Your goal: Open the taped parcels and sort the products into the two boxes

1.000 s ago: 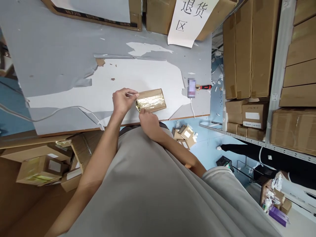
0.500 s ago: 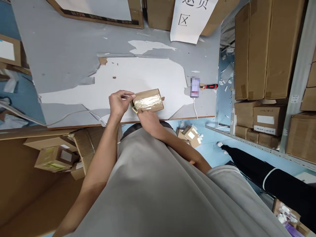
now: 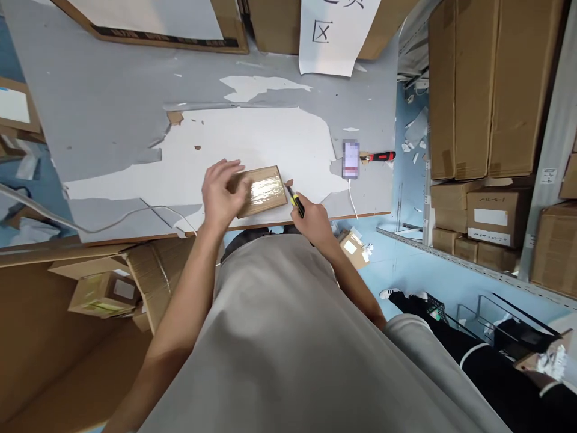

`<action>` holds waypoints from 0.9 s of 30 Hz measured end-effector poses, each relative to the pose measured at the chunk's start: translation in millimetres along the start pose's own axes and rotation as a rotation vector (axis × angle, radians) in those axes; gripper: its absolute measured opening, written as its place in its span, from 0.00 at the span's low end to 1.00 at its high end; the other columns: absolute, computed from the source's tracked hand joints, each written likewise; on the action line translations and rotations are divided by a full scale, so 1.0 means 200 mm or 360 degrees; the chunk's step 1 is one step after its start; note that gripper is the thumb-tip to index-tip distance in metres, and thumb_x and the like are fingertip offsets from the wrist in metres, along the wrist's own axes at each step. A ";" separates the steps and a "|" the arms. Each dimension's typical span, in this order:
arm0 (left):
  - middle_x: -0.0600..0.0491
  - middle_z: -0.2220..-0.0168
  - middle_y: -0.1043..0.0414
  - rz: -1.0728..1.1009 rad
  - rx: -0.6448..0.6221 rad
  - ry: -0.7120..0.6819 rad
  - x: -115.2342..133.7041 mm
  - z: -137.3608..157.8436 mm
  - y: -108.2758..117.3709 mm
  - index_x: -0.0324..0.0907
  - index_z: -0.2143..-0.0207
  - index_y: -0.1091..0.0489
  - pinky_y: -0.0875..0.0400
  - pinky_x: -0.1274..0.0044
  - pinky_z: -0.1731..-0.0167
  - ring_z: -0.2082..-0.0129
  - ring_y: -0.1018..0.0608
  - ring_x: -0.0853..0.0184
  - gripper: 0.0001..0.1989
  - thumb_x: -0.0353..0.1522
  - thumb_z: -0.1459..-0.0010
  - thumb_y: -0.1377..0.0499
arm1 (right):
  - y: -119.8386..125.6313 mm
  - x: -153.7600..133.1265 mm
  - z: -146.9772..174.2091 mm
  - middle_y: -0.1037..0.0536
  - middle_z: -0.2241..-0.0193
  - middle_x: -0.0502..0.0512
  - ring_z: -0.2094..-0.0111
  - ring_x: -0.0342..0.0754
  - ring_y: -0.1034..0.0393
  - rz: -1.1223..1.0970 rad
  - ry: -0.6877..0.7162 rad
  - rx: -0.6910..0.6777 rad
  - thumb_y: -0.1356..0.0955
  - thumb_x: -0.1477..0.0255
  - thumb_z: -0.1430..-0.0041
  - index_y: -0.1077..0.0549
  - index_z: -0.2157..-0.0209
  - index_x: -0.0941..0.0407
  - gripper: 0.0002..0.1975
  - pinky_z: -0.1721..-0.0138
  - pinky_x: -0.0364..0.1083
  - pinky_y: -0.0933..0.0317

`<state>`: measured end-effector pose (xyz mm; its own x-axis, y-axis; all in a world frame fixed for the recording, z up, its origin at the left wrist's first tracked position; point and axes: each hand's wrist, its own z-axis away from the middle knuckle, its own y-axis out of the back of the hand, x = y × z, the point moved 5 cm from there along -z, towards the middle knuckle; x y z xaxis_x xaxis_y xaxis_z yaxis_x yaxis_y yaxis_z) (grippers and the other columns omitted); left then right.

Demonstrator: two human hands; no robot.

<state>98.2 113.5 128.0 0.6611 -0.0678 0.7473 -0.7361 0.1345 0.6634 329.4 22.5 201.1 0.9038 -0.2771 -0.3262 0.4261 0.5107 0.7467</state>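
Observation:
A small cardboard box with shiny clear tape across its top lies on the worktable near the front edge. My left hand rests around its left end, thumb over the top and fingers spread; how firmly it presses is hard to tell. In my right hand is a yellow and black utility knife, its tip pointing up and left, close to the box's right end. Beside that tip is a small brown scrap.
A phone on a white cable and a red-black handled tool lie at right. Larger cartons stand at the back. An open carton is below left. Shelves of boxes and another person's legs are at right.
My right hand has moved from the box's left end to its right end, where the knife now shows. My left hand has shifted from pinching the box's end to lying over it.

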 end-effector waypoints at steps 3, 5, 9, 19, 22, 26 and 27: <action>0.51 0.32 0.18 -0.0034 -0.0202 -0.0217 0.14 0.02 -0.15 0.53 0.42 0.17 0.47 0.42 0.16 0.19 0.31 0.46 0.14 0.44 0.24 0.37 | 0.02 0.10 -0.01 0.09 0.46 0.65 0.46 0.61 0.14 -0.0061 -0.0044 0.0052 0.38 0.72 0.17 0.29 0.23 0.61 0.28 0.41 0.50 0.29; 0.51 0.31 0.18 -0.0033 -0.0272 -0.0279 0.18 0.03 -0.23 0.54 0.42 0.17 0.51 0.41 0.15 0.19 0.30 0.45 0.15 0.45 0.23 0.39 | 0.02 0.11 -0.01 0.09 0.46 0.65 0.47 0.60 0.13 -0.0104 -0.0025 0.0058 0.39 0.71 0.15 0.28 0.24 0.60 0.27 0.41 0.49 0.30; 0.50 0.30 0.19 -0.0049 -0.0262 -0.0308 0.16 0.03 -0.28 0.55 0.41 0.18 0.54 0.41 0.14 0.20 0.29 0.46 0.16 0.45 0.22 0.41 | 0.03 0.05 -0.03 0.10 0.44 0.65 0.44 0.58 0.15 -0.0148 0.0055 0.0060 0.40 0.71 0.15 0.28 0.24 0.60 0.26 0.40 0.48 0.31; 0.48 0.28 0.20 0.0044 -0.0288 -0.0318 0.14 0.04 -0.29 0.55 0.38 0.19 0.57 0.40 0.14 0.17 0.32 0.45 0.17 0.46 0.22 0.40 | 0.03 -0.14 -0.15 0.14 0.39 0.68 0.38 0.59 0.17 0.0112 -0.0050 -0.0079 0.41 0.75 0.14 0.31 0.26 0.60 0.23 0.36 0.50 0.30; 0.48 0.28 0.20 0.0088 -0.0295 -0.0324 0.13 0.05 -0.29 0.55 0.37 0.20 0.58 0.39 0.14 0.17 0.33 0.44 0.18 0.46 0.22 0.40 | 0.03 -0.18 -0.15 0.14 0.38 0.70 0.37 0.59 0.17 0.0170 -0.0090 -0.0081 0.42 0.76 0.14 0.33 0.24 0.61 0.24 0.35 0.52 0.28; 0.49 0.28 0.20 0.0122 -0.0295 -0.0314 0.13 0.04 -0.30 0.56 0.38 0.20 0.58 0.39 0.14 0.17 0.34 0.45 0.17 0.47 0.21 0.41 | 0.02 -0.24 -0.17 0.16 0.38 0.73 0.36 0.60 0.17 0.0249 -0.0208 -0.0064 0.42 0.77 0.14 0.34 0.24 0.63 0.25 0.35 0.53 0.26; 0.49 0.28 0.20 0.0124 -0.0293 -0.0313 0.13 0.03 -0.31 0.56 0.38 0.20 0.57 0.39 0.14 0.17 0.33 0.45 0.17 0.47 0.21 0.41 | 0.02 -0.26 -0.17 0.16 0.38 0.74 0.36 0.60 0.17 0.0263 -0.0240 -0.0065 0.43 0.77 0.14 0.33 0.24 0.64 0.24 0.36 0.53 0.25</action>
<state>160.0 96.6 106.6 0.5493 -0.2383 0.8009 -0.7330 0.3228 0.5987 286.6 67.5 201.3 0.9464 -0.3042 -0.1089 0.2771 0.5908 0.7578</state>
